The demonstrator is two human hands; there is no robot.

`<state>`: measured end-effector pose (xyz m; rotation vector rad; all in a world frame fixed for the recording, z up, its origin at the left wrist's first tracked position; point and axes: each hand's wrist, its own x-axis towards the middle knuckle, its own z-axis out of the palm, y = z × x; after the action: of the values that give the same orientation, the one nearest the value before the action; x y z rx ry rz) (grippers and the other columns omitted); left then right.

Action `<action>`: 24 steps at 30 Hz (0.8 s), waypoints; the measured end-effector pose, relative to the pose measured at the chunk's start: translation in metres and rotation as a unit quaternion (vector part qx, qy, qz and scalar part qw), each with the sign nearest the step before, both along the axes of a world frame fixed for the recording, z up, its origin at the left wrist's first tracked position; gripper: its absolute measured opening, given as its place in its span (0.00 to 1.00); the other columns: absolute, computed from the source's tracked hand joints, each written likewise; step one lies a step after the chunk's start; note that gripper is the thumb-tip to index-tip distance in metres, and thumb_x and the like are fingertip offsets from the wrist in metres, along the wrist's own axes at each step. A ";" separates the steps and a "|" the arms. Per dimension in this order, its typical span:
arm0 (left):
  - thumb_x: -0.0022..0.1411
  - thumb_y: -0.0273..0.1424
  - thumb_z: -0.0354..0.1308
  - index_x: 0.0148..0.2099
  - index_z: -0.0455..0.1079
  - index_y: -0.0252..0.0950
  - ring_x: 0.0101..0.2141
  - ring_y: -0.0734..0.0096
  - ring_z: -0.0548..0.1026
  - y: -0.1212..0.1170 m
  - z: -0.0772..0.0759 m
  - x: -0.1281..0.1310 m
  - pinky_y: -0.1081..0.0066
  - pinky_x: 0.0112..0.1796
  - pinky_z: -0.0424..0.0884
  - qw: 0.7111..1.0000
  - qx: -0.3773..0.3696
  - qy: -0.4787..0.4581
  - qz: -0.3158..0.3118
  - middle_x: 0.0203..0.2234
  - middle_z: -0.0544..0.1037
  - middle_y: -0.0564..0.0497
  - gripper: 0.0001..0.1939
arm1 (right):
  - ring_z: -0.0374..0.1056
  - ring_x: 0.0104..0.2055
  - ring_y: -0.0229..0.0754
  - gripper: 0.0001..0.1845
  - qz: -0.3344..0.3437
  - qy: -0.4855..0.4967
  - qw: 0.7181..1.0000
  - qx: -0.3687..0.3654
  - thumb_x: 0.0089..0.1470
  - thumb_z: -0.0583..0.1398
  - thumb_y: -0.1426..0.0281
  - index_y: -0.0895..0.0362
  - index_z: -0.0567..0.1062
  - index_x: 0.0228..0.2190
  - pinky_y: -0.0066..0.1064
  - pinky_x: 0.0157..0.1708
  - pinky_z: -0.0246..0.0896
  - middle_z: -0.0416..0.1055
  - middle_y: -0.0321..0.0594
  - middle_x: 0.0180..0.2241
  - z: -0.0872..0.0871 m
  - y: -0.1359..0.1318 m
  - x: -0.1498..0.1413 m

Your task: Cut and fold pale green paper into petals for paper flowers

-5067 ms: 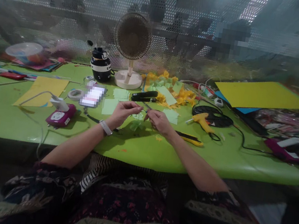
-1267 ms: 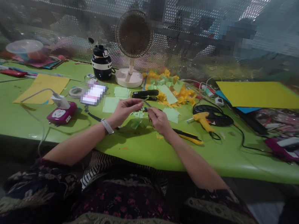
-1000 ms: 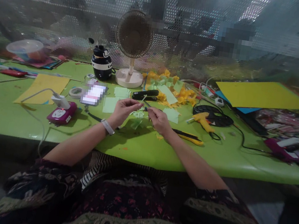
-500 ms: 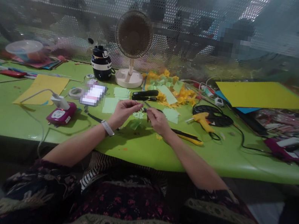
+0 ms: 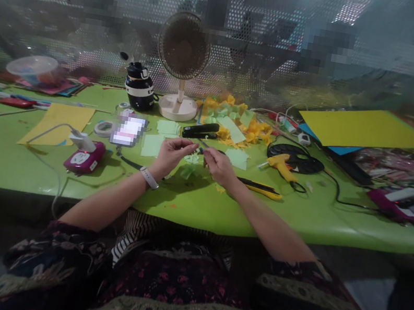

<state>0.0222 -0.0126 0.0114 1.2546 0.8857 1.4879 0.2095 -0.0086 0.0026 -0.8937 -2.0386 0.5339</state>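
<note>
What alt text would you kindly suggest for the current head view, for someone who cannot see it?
A person's left hand and right hand are close together above a green table, the right holding a slim tool near green paper scraps. Behind them are a black stapler, a pile of yellow and green paper, and a fan.

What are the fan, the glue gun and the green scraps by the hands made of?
Scraps: likely matt paper, because they look thin and flat-coloured.
Glue gun: probably plastic; its yellow body is one even colour.
Fan: the pale, smooth base looks like plastic; the dark grille could be plastic or metal, too dim to tell.
</note>
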 end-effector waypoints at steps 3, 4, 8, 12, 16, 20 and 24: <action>0.41 0.45 0.77 0.31 0.81 0.34 0.27 0.74 0.74 -0.001 0.000 0.000 0.69 0.34 0.74 1.000 0.003 -0.008 -0.015 0.25 0.81 0.49 0.21 | 0.64 0.28 0.40 0.30 0.000 -0.004 1.000 -0.007 0.67 0.45 0.43 0.54 0.69 0.32 0.33 0.31 0.60 0.66 0.36 0.25 0.000 0.000 0.000; 0.41 0.45 0.77 0.31 0.81 0.34 0.27 0.74 0.75 -0.001 0.000 0.001 0.69 0.35 0.74 1.000 0.003 -0.010 -0.018 0.26 0.82 0.49 0.21 | 0.63 0.28 0.40 0.30 0.001 -0.005 1.000 -0.009 0.67 0.45 0.43 0.54 0.69 0.32 0.33 0.31 0.60 0.66 0.36 0.24 0.001 0.000 0.000; 0.42 0.44 0.77 0.31 0.81 0.34 0.28 0.73 0.76 -0.001 -0.001 0.001 0.68 0.36 0.75 1.000 0.004 -0.010 -0.021 0.27 0.82 0.48 0.20 | 0.63 0.28 0.40 0.31 0.014 -0.005 1.000 -0.025 0.66 0.45 0.42 0.54 0.67 0.30 0.33 0.31 0.60 0.65 0.36 0.25 0.002 -0.002 0.000; 0.44 0.43 0.77 0.31 0.81 0.34 0.29 0.72 0.77 -0.003 0.000 0.001 0.68 0.36 0.76 1.000 0.006 -0.003 -0.027 0.28 0.83 0.47 0.18 | 0.63 0.28 0.41 0.31 0.022 0.009 0.998 -0.061 0.65 0.47 0.40 0.53 0.68 0.31 0.33 0.30 0.59 0.66 0.37 0.25 0.003 -0.003 0.000; 0.44 0.43 0.77 0.33 0.81 0.34 0.31 0.68 0.79 -0.004 0.000 0.001 0.65 0.39 0.77 1.000 0.009 -0.001 -0.030 0.31 0.84 0.46 0.19 | 0.63 0.28 0.41 0.30 0.022 0.032 0.995 -0.097 0.65 0.47 0.41 0.53 0.68 0.31 0.33 0.28 0.58 0.66 0.37 0.25 0.003 -0.004 0.000; 0.44 0.44 0.77 0.33 0.82 0.34 0.32 0.68 0.79 -0.003 -0.001 0.002 0.65 0.39 0.77 1.000 0.010 -0.001 -0.027 0.31 0.84 0.45 0.20 | 0.62 0.26 0.39 0.31 0.016 0.040 0.994 -0.100 0.64 0.47 0.40 0.53 0.66 0.30 0.33 0.28 0.57 0.65 0.36 0.23 0.003 -0.004 0.000; 0.44 0.44 0.76 0.33 0.82 0.34 0.31 0.69 0.79 -0.002 -0.002 0.002 0.66 0.38 0.76 0.999 0.009 -0.007 -0.031 0.31 0.84 0.46 0.19 | 0.60 0.24 0.38 0.31 0.023 0.044 0.993 -0.105 0.64 0.47 0.40 0.53 0.66 0.29 0.33 0.27 0.56 0.64 0.34 0.22 0.001 -0.003 0.001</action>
<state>0.0244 -0.0144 0.0092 1.2736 0.8188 1.4572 0.2102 -0.0112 0.0038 -0.9309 -1.9520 0.8102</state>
